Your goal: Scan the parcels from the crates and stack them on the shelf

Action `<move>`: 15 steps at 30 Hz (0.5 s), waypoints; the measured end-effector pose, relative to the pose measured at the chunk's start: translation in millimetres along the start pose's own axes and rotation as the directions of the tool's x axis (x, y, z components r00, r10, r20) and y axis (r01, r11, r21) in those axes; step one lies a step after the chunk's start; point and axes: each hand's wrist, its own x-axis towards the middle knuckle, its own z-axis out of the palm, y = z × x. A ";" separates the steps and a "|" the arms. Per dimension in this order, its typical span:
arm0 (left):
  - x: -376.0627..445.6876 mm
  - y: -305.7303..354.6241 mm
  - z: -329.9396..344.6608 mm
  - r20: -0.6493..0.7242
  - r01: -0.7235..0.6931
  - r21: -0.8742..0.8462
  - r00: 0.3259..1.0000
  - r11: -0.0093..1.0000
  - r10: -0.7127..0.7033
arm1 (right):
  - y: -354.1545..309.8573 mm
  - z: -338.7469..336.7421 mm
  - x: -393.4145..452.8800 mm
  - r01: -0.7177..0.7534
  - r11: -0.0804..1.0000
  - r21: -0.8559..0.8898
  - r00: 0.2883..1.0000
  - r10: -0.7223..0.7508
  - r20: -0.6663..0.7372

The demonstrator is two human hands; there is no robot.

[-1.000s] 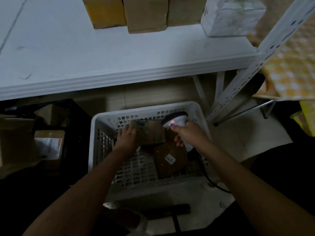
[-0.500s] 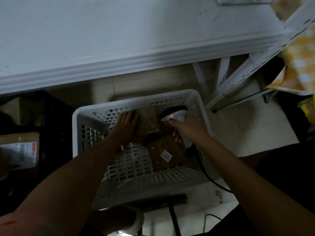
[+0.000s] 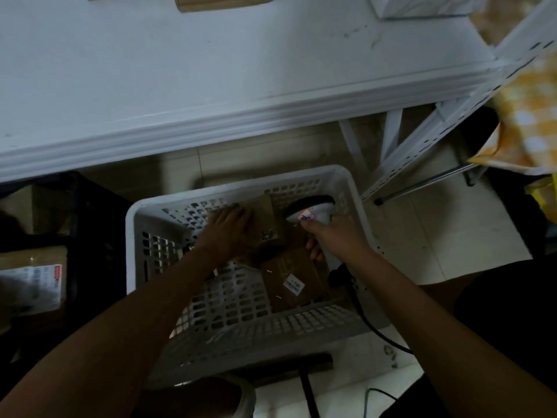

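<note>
head view: left hand (image 3: 228, 233) lies with fingers spread on a brown parcel (image 3: 265, 220) at the white crate's (image 3: 135, 236) twelve o'clock side. right hand (image 3: 337, 236) grips a barcode scanner (image 3: 312, 208) at its two o'clock.

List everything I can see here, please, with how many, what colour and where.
Crate: one, white, on the floor under the shelf edge.
Parcels in the crate: two, brown; one at the far wall under the left hand, one nearer, with a small white label.
Scanner: one, white with a dark head, over the crate's right side, its black cable trailing down.
Shelf: one, white, across the top.
Parcels on the shelf: at least three, cut off by the top edge; two brown, one white.
Dark crate: one, black, at left, holding a labelled brown parcel.
Checked cloth: one, yellow and white, at right.
Left hand: on the far parcel.
Right hand: grips the scanner.
</note>
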 end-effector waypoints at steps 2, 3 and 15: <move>8.8 18.2 -3.8 -0.035 -0.097 0.024 0.995 0.995 0.097 | 0.0 -1.8 1.8 0.000 0.999 0.033 1.000 0.001 -0.007; 13.9 28.5 -5.3 -0.020 -0.147 0.078 0.989 0.986 0.149 | 0.1 -3.3 2.1 -0.004 0.999 0.048 1.000 0.004 -0.004; 5.2 21.1 -21.8 0.032 -0.304 0.345 0.949 0.888 0.313 | -0.6 -20.9 -8.0 0.047 0.987 0.152 0.997 -0.036 -0.071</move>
